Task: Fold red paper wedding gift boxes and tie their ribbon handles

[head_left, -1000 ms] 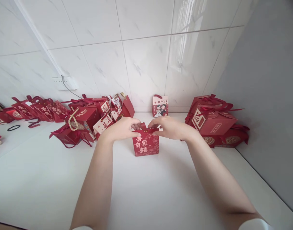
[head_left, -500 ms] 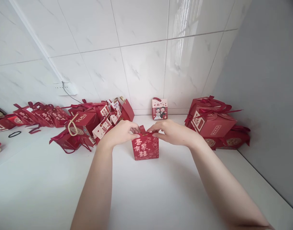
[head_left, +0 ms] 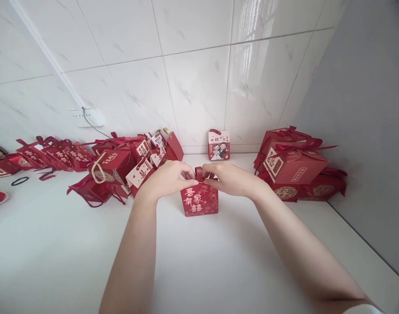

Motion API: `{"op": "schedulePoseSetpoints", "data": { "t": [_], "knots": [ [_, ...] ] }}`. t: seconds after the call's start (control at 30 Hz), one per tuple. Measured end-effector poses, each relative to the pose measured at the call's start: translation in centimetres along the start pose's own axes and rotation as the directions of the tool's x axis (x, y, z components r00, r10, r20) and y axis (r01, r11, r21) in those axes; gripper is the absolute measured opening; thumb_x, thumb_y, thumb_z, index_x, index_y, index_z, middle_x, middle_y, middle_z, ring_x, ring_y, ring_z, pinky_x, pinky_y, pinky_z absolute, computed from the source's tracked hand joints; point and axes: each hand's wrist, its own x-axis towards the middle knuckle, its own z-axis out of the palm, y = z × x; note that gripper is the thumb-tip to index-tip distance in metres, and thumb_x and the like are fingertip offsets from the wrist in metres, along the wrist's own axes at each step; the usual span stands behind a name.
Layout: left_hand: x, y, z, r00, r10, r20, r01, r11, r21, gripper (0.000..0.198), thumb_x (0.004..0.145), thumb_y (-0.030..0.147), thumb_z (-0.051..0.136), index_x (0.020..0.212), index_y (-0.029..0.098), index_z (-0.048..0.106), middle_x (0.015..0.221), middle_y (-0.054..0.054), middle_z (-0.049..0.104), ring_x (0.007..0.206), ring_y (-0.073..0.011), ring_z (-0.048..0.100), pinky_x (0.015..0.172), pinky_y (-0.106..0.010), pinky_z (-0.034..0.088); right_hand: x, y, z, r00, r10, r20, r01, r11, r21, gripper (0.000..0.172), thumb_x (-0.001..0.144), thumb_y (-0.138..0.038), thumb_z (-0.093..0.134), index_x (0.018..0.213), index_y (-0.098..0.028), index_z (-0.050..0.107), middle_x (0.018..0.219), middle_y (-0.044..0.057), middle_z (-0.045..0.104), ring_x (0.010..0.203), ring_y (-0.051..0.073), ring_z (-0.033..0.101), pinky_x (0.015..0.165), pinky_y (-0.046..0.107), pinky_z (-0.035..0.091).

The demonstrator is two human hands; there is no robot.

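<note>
A red gift box (head_left: 201, 201) with pale Chinese characters and a floral print stands upright on the white tabletop (head_left: 199, 261). On its top edge is a small red ribbon loop handle (head_left: 198, 173). My left hand (head_left: 173, 178) pinches the top edge just left of the loop, thumb in front and fingers behind. Just right of the loop, my right hand (head_left: 227, 178) pinches the same edge, its fingertips partly hidden behind the box. Both hands are closed on the box, with the loop standing up between them.
A small box with a cartoon couple (head_left: 219, 146) stands by the tiled wall. Stacked red boxes (head_left: 295, 168) are at the right, beside a grey panel. Several red boxes (head_left: 113, 168) crowd the left, with a black ring (head_left: 20, 181) and a wall socket (head_left: 86, 117) nearby.
The ribbon loop now stands rounded above the box top, where before a flat tab stuck up. Both hands have closed in on the loop. The view has shifted slightly.
</note>
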Motion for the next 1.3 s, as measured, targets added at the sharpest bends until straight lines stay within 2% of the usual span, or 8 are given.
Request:
{"op": "schedulePoseSetpoints", "data": {
  "t": [0.13,0.57,0.8,0.93,1.03,1.1,1.17,1.3],
  "knots": [
    [0.3,-0.2,0.5,1.000,0.018,-0.005,-0.018,0.999,0.027,0.015,0.078,0.033,0.063,0.079,0.020,0.071,0.082,-0.001,0.071,0.074,-0.0168,0.062,0.064,-0.026,0.043,0.4,0.1,0.7,0.999,0.030,-0.040,-0.029,0.999,0.021,0.006,0.088,-0.024,0.057,0.089,-0.019,0.054,0.092,0.005,0.065,0.076,0.016,0.057,0.061,0.024,0.035],
    [1.2,-1.0,0.9,0.998,0.054,0.018,-0.055,0.997,0.046,0.012,0.079,0.027,0.059,0.077,0.018,0.067,0.079,-0.001,0.068,0.071,-0.0159,0.059,0.063,-0.025,0.040,1.3,-0.6,1.7,0.996,0.006,-0.094,-0.017,0.992,-0.124,0.019,0.090,-0.020,0.050,0.071,-0.018,0.052,0.073,0.005,0.062,0.062,0.015,0.051,0.058,0.026,0.030],
    [1.2,-1.1,0.8,0.998,0.061,0.025,-0.062,0.997,0.041,0.013,0.080,0.030,0.059,0.077,0.018,0.065,0.081,-0.001,0.068,0.075,-0.0169,0.060,0.066,-0.026,0.040,1.1,0.1,1.4,0.999,0.019,-0.041,-0.020,0.999,-0.041,0.018,0.090,-0.019,0.048,0.073,-0.019,0.053,0.073,0.003,0.061,0.062,0.014,0.050,0.057,0.025,0.032],
    [1.0,-1.3,0.7,0.998,0.021,0.060,-0.019,0.999,-0.039,0.017,0.079,0.035,0.061,0.082,0.020,0.066,0.084,-0.001,0.068,0.078,-0.0175,0.061,0.067,-0.026,0.042,0.5,0.5,0.4,1.000,-0.014,-0.021,0.016,0.997,0.070,0.012,0.088,-0.015,0.049,0.093,-0.018,0.059,0.087,0.004,0.066,0.076,0.016,0.059,0.066,0.026,0.041],
    [1.1,-1.5,0.7,0.998,0.038,0.054,-0.034,0.997,-0.072,0.022,0.073,0.037,0.066,0.086,0.019,0.066,0.088,-0.001,0.067,0.080,-0.0175,0.059,0.067,-0.026,0.041,0.1,0.1,-0.3,0.989,-0.109,-0.103,0.125,0.978,0.165,0.044,0.085,-0.005,0.046,0.126,-0.022,0.051,0.114,0.005,0.064,0.095,0.017,0.061,0.079,0.028,0.047],
    [1.2,-1.6,0.8,0.996,0.026,0.088,-0.021,0.998,-0.053,0.022,0.073,0.038,0.066,0.081,0.018,0.065,0.079,0.000,0.063,0.072,-0.0161,0.055,0.064,-0.026,0.039,0.0,-0.2,-0.6,0.970,-0.201,-0.133,0.222,0.960,0.170,0.056,0.083,-0.002,0.044,0.133,-0.026,0.048,0.125,0.006,0.059,0.104,0.017,0.060,0.083,0.029,0.048],
    [1.3,-1.7,0.9,0.992,-0.001,0.125,0.004,1.000,-0.023,0.021,0.076,0.037,0.061,0.077,0.017,0.066,0.070,0.001,0.059,0.066,-0.0146,0.050,0.061,-0.026,0.036,-0.1,-0.3,-0.8,0.960,-0.255,-0.117,0.271,0.952,0.145,0.052,0.084,-0.002,0.044,0.129,-0.026,0.053,0.125,0.006,0.058,0.105,0.018,0.059,0.084,0.030,0.048],
    [1.4,-1.7,0.9,0.991,0.012,0.135,-0.010,1.000,-0.013,0.023,0.078,0.034,0.057,0.085,0.018,0.071,0.074,0.001,0.061,0.064,-0.0132,0.047,0.060,-0.026,0.034,-0.4,0.5,-1.4,0.984,-0.171,-0.052,0.175,0.982,0.069,0.028,0.087,-0.009,0.049,0.108,-0.023,0.062,0.108,0.004,0.066,0.094,0.018,0.062,0.082,0.031,0.047]
  ]
}}
